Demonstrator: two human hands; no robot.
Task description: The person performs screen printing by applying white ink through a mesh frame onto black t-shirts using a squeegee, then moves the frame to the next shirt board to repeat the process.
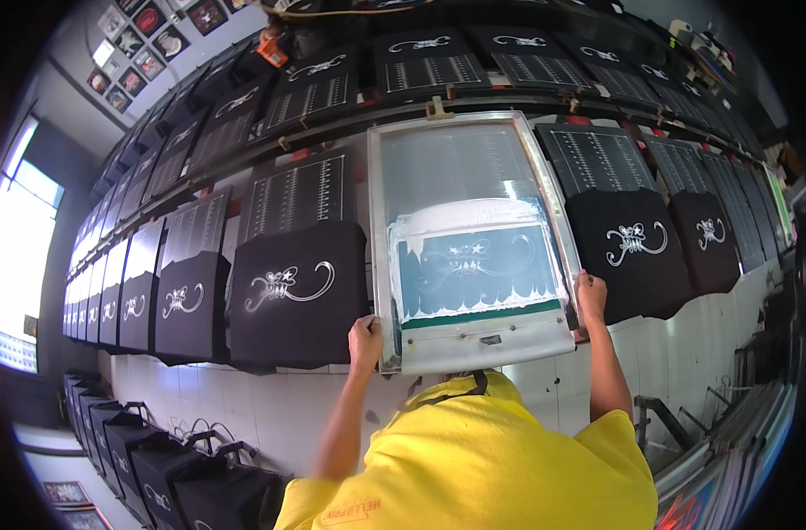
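Observation:
A screen-printing frame [555, 221] with a pale metal rim lies over one of the board positions in front of me. White ink [473, 214] is smeared across its mesh around a blue-green stencil area with a scroll and star design. Along the near end lies a wide silver bar with a green edge [487, 340], which looks like a squeegee. My left hand [366, 343] is closed on the frame's near left corner. Higher up the opposite side, my right hand [590, 295] is closed on the right rim. Whatever lies beneath the frame is hidden.
Black fabric pieces with white scroll prints, such as one at left [297, 296] and one at right [631, 243], cover boards in long rows. A rail [323, 132] runs behind the frame. More printed black pieces [160, 481] stand lower left; stacked frames [747, 468] lean lower right.

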